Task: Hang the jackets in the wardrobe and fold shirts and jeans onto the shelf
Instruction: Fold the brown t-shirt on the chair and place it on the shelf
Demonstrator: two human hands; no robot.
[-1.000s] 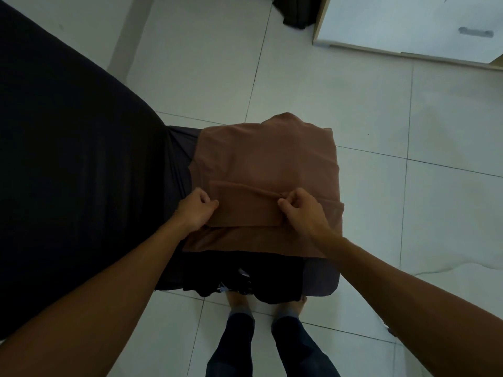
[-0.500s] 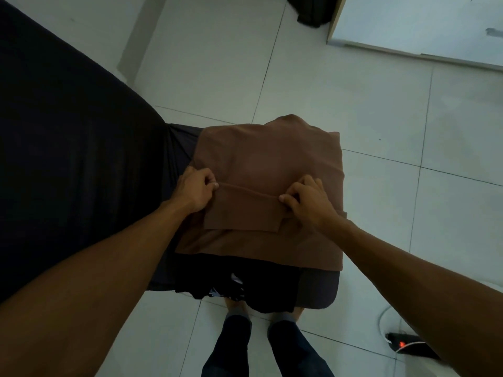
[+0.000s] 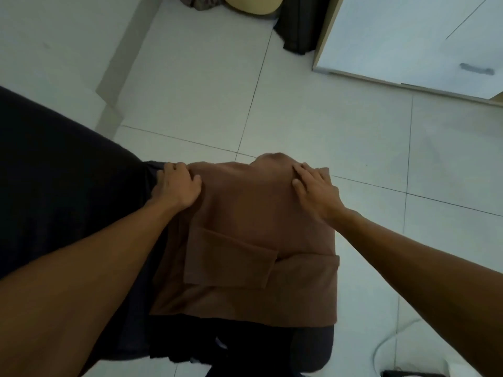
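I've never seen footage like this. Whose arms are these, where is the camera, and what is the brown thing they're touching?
There is no machine here: a person wears a camera on the head, looking forward and down, so you see their own two arms reaching out. The brown thing is a partly folded brown shirt, lying on a dark surface above a white tiled floor. The left hand rests on the shirt's far left corner, fingers curled over the edge there. The right hand lies flat on the far right corner, fingers straight, pressing rather than gripping. At top right is a white cabinet. Nothing is lifted.
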